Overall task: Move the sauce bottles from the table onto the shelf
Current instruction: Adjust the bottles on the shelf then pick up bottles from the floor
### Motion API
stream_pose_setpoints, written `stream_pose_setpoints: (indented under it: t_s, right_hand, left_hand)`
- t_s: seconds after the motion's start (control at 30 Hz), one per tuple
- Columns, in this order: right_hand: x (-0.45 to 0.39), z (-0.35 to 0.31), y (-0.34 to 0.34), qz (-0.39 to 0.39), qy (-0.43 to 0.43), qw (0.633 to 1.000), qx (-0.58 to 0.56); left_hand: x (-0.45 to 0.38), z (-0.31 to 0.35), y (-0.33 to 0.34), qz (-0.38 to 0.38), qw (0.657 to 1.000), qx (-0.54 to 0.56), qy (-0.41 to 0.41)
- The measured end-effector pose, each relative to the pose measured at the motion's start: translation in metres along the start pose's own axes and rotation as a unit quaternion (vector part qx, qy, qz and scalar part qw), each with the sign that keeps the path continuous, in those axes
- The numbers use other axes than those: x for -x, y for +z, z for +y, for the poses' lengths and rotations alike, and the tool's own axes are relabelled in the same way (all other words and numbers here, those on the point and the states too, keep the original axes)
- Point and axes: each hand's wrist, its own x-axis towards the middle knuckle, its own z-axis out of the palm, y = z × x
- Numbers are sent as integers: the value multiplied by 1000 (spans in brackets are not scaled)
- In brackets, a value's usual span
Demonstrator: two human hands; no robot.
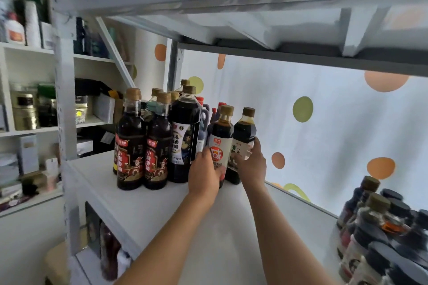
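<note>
Near the middle of the frame we hold two sauce bottles on the white shelf [148, 210]: our left hand [203, 176] is wrapped round the bottle with the orange label [220, 146], and our right hand [251, 165] grips the darker bottle [243, 136] beside it. Both seem to stand on the board next to the cluster of bottles [159, 136] to the left. We should settle them upright and close to that group before loosening our fingers. More bottles [379, 233] crowd the lower right.
</note>
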Motion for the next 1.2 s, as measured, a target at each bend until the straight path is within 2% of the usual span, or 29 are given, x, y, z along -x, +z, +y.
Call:
stream_pose_setpoints:
  t_s: [0.73,1.2]
  right_hand:
    - [-27,23,33,-25,-43,996,-71]
    - [-6,36,49,24,-62,998,5]
  left_hand:
    - [-31,-21,35,3,1000,-11,10]
    - [-30,-23,37,-10,999,-41,24]
